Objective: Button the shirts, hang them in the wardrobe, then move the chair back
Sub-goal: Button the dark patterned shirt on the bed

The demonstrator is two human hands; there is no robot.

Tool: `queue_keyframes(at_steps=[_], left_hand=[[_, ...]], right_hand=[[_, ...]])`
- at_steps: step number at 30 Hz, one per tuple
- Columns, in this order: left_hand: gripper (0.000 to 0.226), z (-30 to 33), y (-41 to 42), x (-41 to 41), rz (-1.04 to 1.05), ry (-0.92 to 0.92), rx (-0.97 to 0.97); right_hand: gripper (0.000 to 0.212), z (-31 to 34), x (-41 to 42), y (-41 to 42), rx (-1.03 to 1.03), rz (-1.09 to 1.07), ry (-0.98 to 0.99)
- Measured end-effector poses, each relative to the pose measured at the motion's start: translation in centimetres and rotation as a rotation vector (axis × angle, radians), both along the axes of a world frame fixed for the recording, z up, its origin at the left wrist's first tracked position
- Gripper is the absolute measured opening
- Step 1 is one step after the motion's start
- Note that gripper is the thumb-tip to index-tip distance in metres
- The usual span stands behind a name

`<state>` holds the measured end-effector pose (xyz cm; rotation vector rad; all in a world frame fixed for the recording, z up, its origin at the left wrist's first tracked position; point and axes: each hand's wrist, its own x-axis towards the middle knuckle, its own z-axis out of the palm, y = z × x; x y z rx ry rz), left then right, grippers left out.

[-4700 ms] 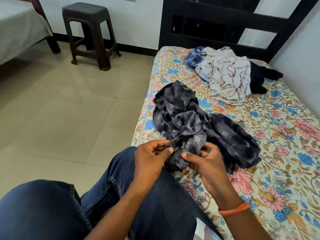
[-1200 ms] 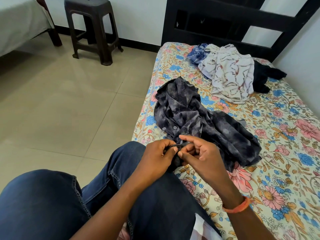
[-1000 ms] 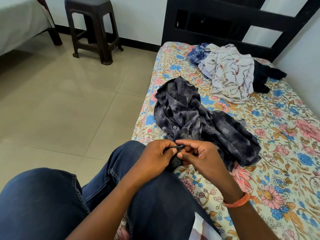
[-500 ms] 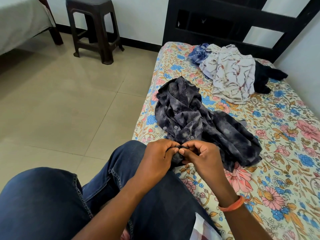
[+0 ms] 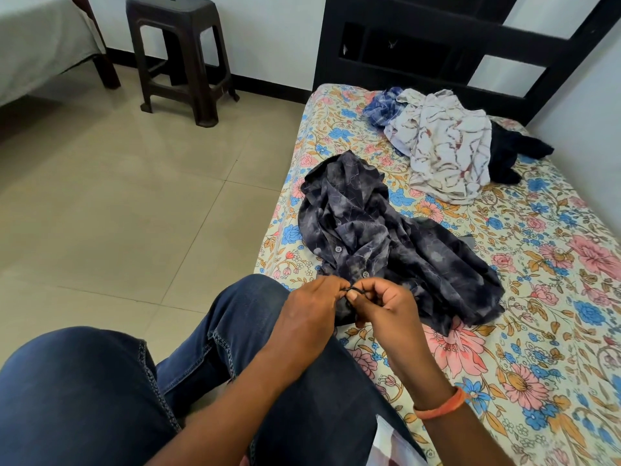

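A crumpled dark grey patterned shirt (image 5: 396, 237) lies on the floral bed sheet (image 5: 537, 297), its near hem at my knee. My left hand (image 5: 312, 314) and my right hand (image 5: 383, 306) meet at that hem, fingertips pinched together on a fold of the shirt's front edge. Two buttons show on the placket just above my hands. Further back lie a white shirt with red-brown lines (image 5: 443, 149), a blue checked shirt (image 5: 383, 107) and a black garment (image 5: 514, 153).
A dark plastic stool (image 5: 183, 52) stands on the tiled floor by the far wall. The black bed headboard (image 5: 437, 45) rises behind the clothes. Another bed with a grey sheet (image 5: 37, 42) is at the upper left. My jeans-clad legs (image 5: 134, 381) fill the lower left.
My hands have drawn closer together on the shirt's edge; my right fingers have curled in and pinch the fabric against my left fingertips. The shirt pile has barely shifted.
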<state>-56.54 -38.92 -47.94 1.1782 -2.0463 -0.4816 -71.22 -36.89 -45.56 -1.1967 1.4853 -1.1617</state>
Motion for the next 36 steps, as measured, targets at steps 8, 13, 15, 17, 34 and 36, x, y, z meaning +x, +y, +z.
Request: queue_keyframes(at_steps=[8, 13, 15, 17, 34, 36], left_hand=[[0.018, -0.1, -0.3, -0.1, -0.029, 0.018, 0.031], [0.023, 0.2, 0.0, -0.4, -0.003, 0.035, -0.005], [0.027, 0.6, 0.2, -0.6, 0.029, 0.071, -0.031], [0.028, 0.9, 0.4, -0.8, 0.065, 0.117, -0.043], [0.019, 2.2, -0.9, 1.3, -0.101, 0.356, 0.335], [0.023, 2.0, -0.8, 1.1, -0.15, 0.32, 0.436]], right_hand=[[0.024, -1.2, -0.6, -0.3, -0.121, 0.031, 0.289], [0.015, -2.0, 0.4, 0.0, -0.211, -0.082, 0.431], [0.01, -2.3, 0.7, 0.2, -0.263, -0.097, 0.564], [0.013, -2.4, 1.0, 0.5, -0.316, -0.125, 0.699], [0.017, 1.1, -1.0, 0.0, 0.026, -0.031, -0.21], [0.013, 1.2, -1.2, 0.0, 0.044, -0.057, -0.293]])
